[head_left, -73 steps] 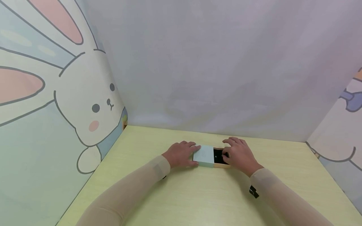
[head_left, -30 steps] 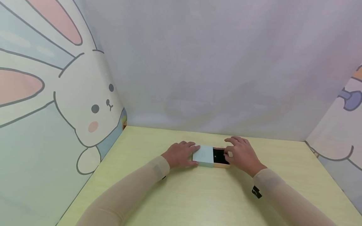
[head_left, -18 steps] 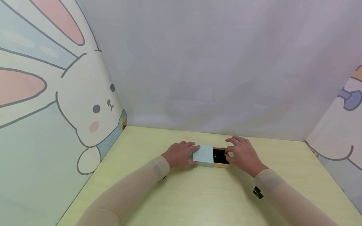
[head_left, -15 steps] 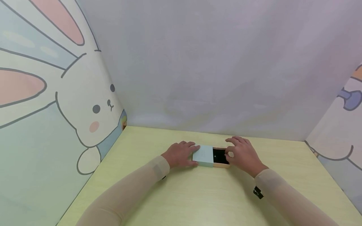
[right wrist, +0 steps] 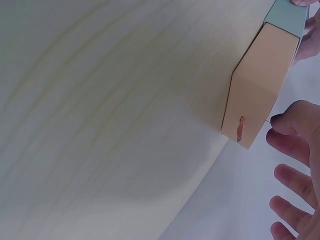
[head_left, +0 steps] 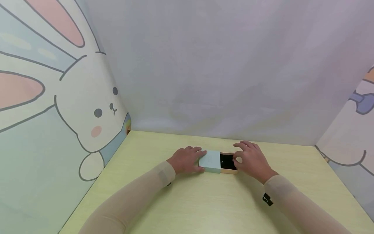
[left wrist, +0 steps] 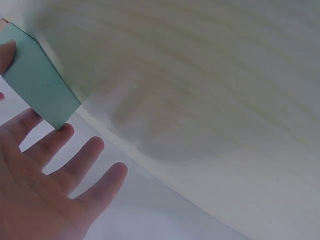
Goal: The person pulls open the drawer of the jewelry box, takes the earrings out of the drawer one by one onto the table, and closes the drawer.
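Observation:
A small drawer-style box lies on the table, its pale blue sleeve [head_left: 210, 160] at the left and its peach tray [head_left: 229, 171] slid partly out to the right. Black lining [head_left: 226, 163] fills the tray, with a tiny bright spot on it. My left hand [head_left: 186, 160] grips the sleeve, thumb on the near side [left wrist: 37, 80] and fingers at the far side. Over the tray's right end, my right hand [head_left: 252, 162] pinches thumb and forefinger together. The right wrist view shows a fine strand [right wrist: 268, 121] at those fingertips; I cannot tell its kind. The other fingers are spread.
The pale wooden table [head_left: 187, 201] runs back to a plain light curtain [head_left: 204, 65]. Panels with a cartoon rabbit [head_left: 90, 107] and another cartoon figure [head_left: 344, 139] stand at the left and right.
My right hand has shifted slightly to the right, leaving more of the black lining showing. My left hand and the box have stayed in place.

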`<state>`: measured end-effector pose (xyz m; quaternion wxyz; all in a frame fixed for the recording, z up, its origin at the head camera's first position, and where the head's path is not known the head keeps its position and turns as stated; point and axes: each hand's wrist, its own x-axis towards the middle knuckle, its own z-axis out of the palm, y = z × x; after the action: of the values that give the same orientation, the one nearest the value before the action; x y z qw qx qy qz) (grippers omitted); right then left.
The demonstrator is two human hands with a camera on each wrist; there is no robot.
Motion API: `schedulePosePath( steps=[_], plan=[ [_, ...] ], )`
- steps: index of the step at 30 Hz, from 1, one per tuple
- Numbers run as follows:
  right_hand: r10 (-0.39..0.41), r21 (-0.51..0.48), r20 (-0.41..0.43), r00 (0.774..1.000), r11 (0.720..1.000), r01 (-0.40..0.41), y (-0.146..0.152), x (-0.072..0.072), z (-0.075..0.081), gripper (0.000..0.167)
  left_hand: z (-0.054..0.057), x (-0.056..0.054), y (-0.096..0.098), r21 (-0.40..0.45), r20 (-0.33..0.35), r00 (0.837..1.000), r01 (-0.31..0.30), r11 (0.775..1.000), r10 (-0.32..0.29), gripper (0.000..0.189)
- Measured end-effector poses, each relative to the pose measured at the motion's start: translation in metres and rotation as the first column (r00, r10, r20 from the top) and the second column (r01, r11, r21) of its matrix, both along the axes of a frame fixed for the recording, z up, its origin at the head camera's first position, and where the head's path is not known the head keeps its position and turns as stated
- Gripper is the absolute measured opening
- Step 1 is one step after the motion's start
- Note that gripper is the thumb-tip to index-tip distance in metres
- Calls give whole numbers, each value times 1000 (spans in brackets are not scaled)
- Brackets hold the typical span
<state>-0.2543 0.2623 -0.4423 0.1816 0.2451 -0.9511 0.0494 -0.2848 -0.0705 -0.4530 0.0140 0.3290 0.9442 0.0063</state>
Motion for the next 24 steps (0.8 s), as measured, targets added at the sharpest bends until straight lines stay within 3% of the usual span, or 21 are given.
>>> schedulePosePath(
  steps=[24],
  plan=[
    [-22, -13, 11, 1000, 1000, 22, 10, -2, 0, 4, -2, -5, 3, 5, 4, 1000, 13, 1000, -13, 84]
  ],
)
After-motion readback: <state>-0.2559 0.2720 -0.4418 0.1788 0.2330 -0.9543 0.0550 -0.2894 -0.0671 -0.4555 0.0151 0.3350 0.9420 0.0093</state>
